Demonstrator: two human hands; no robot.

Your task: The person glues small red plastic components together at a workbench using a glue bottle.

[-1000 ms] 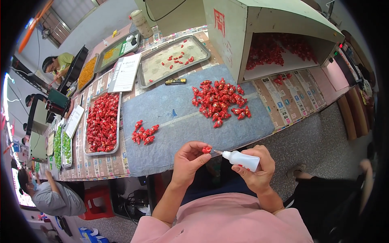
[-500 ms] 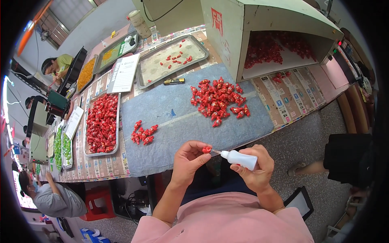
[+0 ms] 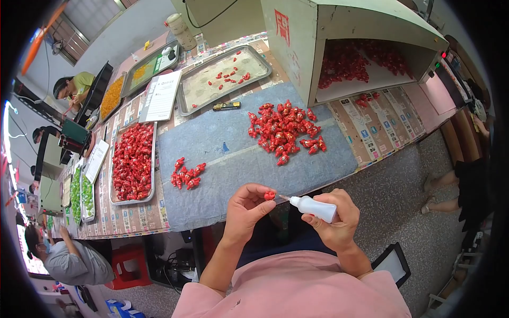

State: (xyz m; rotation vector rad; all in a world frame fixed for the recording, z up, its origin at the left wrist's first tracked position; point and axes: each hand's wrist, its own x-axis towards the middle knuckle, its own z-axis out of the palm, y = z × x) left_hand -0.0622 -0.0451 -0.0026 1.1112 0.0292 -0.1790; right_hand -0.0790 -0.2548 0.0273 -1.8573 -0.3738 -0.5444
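Note:
Between the thumb and fingers of my left hand (image 3: 246, 210) is a small red figurine (image 3: 270, 195), held just off the table's front edge. My right hand (image 3: 341, 218) grips a white squeeze bottle (image 3: 314, 208) lying almost level. Its thin nozzle points left at the figurine, with a slight gap between them. Beyond my hands, a big heap of similar red figurines (image 3: 282, 130) lies on the blue-grey cloth (image 3: 217, 151). A smaller group of red figurines (image 3: 186, 175) sits on the cloth's left part.
A tray (image 3: 155, 183) full of red pieces stands left of the cloth. Behind it are a metal tray (image 3: 185, 85) with a few red bits, a paper sheet (image 3: 160, 95) and a lighter (image 3: 227, 106). A metal box (image 3: 297, 63) holding red pieces stands back right. Co-workers sit at left.
The bottle's nozzle has drawn back slightly from the figurine, which has turned a little in my left fingers. A person at the far right has moved farther right.

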